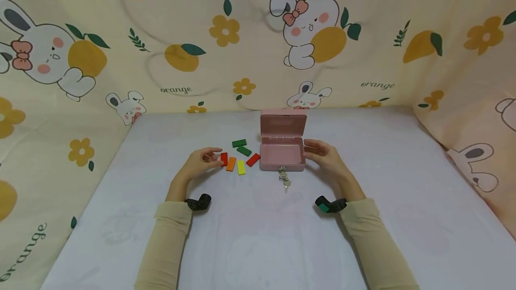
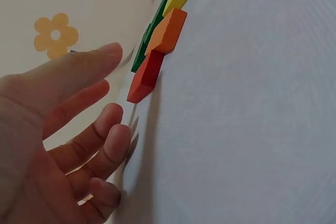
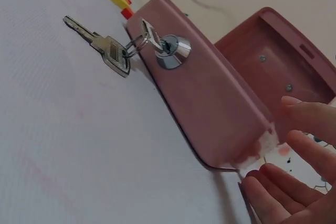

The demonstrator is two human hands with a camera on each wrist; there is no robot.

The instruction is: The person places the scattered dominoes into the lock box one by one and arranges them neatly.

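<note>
A small pink metal cash box (image 1: pixel 282 167) stands with its lid (image 1: pixel 283 124) raised and its inside bare. From the lock on its front hangs a ring of keys (image 3: pixel 114 55), one key sitting in the lock. My right hand (image 1: pixel 324 155) is beside the box's right wall, fingers apart and gripping nothing. Left of the box lie several coloured blocks: a red block (image 1: pixel 224 159), an orange block (image 1: pixel 231 164), a yellow block (image 1: pixel 241 168), a second red block (image 1: pixel 253 160) and two green blocks (image 1: pixel 243 151). My left hand (image 1: pixel 200 161) is close to the leftmost red block, thumb and fingers spread.
A white cloth (image 1: pixel 258 236) covers the table. Behind and along the sides hangs a cream curtain (image 1: pixel 250 57) printed with rabbits and oranges. Black wrist cameras (image 1: pixel 199 202) are strapped on both wrists.
</note>
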